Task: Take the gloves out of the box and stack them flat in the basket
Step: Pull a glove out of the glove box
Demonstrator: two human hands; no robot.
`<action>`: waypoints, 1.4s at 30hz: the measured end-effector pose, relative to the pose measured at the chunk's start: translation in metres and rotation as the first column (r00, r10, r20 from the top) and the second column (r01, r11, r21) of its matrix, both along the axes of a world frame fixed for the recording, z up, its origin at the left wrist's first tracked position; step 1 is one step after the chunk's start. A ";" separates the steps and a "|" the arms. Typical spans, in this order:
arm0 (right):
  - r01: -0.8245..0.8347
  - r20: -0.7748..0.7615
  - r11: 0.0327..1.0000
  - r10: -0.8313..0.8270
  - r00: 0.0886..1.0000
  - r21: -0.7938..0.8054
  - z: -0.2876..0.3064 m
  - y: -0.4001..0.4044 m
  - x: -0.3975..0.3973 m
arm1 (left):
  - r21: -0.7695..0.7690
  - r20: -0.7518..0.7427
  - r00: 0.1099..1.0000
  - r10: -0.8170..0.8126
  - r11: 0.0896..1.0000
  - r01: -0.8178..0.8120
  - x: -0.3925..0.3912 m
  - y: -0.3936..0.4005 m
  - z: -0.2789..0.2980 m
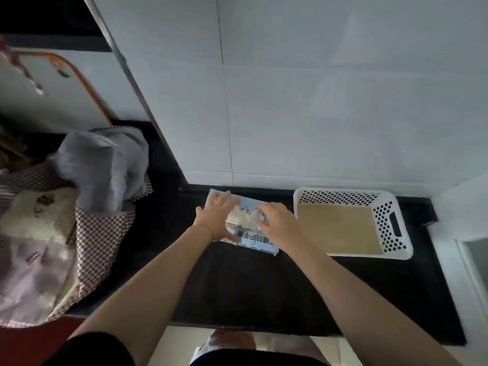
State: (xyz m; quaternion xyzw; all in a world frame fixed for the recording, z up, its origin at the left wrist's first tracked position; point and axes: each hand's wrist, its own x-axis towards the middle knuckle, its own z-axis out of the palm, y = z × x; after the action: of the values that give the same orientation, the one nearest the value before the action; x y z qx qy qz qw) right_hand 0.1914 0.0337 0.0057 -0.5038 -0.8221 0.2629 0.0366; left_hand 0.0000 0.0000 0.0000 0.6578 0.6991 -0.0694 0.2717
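1. Head view, worktop: a dark counter (264, 286) set against a pale tiled wall (317, 101). The task's things lie at its far edge.
2. Box (261, 243): light blue carton lying flat on the counter, just left of the basket, with its top opening facing up. Pale, crumpled gloves (244, 219) show in the opening, between the two hands.
3. Left hand (215, 216): laid on the left end of the box, fingers spread and fairly straight, apparently steadying it. It grips nothing.
4. Right hand (277, 220): at the opening, fingers bent down onto the gloves. It looks to be pinching the top one, though the fingertips are too blurred to be certain.
5. Basket (393, 223): white perforated plastic with a handle slot in its right wall, standing just right of the box. Only its tan floor shows; no glove lies in it.
6. Step in hand, as judged: the first glove is being drawn out, and stacking is not yet begun.
7. Next move, as judged: pull one glove free while the left hand keeps the box down, carry it right, and spread it flat on the basket floor.
8. Writing: dark Chinese characters printed on the box top near the wrists, seen upside down and partly covered; I cannot read them with confidence. No brand legible.
9. Also present: a heap of cloth and bags (79, 207) at the left.
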 end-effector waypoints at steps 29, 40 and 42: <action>0.442 -0.433 0.894 -0.373 0.821 0.069 0.043 0.031 -0.036 | 0.079 0.261 0.947 0.187 0.974 -0.214 -0.006 -0.004 -0.010; 0.374 -0.477 0.916 -0.395 0.785 -0.143 0.088 0.030 -0.023 | 0.150 0.655 0.742 0.142 0.938 -0.312 -0.013 0.021 0.046; 0.363 -0.524 0.919 -0.386 0.759 -0.151 0.101 0.029 -0.025 | 0.214 0.694 0.717 0.071 0.930 -0.299 -0.007 0.023 0.064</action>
State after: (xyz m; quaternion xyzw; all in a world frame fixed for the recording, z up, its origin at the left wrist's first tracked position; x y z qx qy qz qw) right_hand 0.1665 0.0629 0.1064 -0.5626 -0.6545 0.3986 0.3102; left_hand -0.0066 0.0234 0.0643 0.5978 0.6173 0.3124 0.4050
